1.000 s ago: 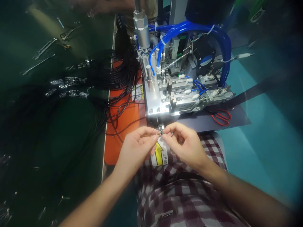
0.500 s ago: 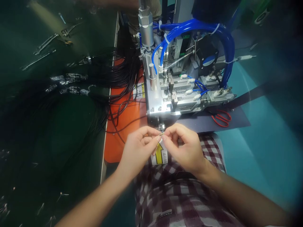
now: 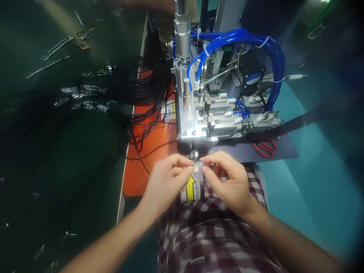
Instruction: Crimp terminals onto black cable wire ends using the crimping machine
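My left hand and my right hand meet just in front of a metal machine, fingertips pinched together on a tiny metal part. Both hands are closed in a pinch on it. The part is too small to make out in detail. Below my hands a white label with a yellow arrow shows on the machine's front, above my checked shirt.
Blue air hoses loop over the machine. Red-handled scissors lie on a dark mat at the right. Bundles of black cables spread across an orange mat and dark green table at left, with loose metal tools farther back.
My hands stay pinched together on the small part, shifting slightly right and down in view as my head tilts; the fingers have turned the part a little.
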A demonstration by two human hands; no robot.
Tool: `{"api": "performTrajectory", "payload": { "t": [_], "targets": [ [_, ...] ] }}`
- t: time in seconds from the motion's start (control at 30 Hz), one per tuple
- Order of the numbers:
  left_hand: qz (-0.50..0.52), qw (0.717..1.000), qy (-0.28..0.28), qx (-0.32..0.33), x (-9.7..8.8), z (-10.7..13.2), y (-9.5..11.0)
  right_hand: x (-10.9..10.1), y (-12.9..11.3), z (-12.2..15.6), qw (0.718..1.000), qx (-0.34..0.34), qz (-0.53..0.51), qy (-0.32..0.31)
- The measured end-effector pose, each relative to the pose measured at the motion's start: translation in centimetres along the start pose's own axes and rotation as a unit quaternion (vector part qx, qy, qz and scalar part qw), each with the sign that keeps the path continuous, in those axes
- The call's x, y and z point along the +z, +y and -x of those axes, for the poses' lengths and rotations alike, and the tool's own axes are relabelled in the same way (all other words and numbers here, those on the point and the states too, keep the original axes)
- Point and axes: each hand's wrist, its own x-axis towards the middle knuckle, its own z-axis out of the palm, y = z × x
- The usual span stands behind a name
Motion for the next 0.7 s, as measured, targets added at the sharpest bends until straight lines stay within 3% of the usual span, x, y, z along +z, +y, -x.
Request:
{"api": "performTrajectory", "payload": {
  "t": [0.2, 0.3, 0.4, 0.47, 0.57, 0.7],
  "targets": [
    [0.004, 1.000, -0.008, -0.005, -0.3, -0.1, -0.1, 0.7, -0.4, 0.0, 0.999, -0.031, -0.010, 0.020],
    [0.013, 1.000, -0.010, -0.008, -0.2, -0.1, -0.2, 1.0, -0.2, -0.2, 0.997, 0.042, -0.058, 0.008],
    [0.023, 1.000, -0.013, -0.001, -0.1, -0.1, -0.3, 1.2, 0.0, -0.4, 0.981, 0.145, -0.126, -0.040],
    [0.025, 1.000, -0.013, 0.005, -0.2, -0.1, -0.3, 1.2, 0.1, -0.4, 0.972, 0.173, -0.145, -0.069],
    [0.028, 0.999, -0.015, 0.012, -0.2, -0.2, -0.4, 1.1, 0.1, -0.4, 0.976, 0.154, -0.128, -0.082],
    [0.042, 0.999, 0.003, -0.001, 0.0, -0.4, -0.6, 1.1, -0.1, -0.4, 0.996, 0.043, -0.047, -0.064]
  ]
}}
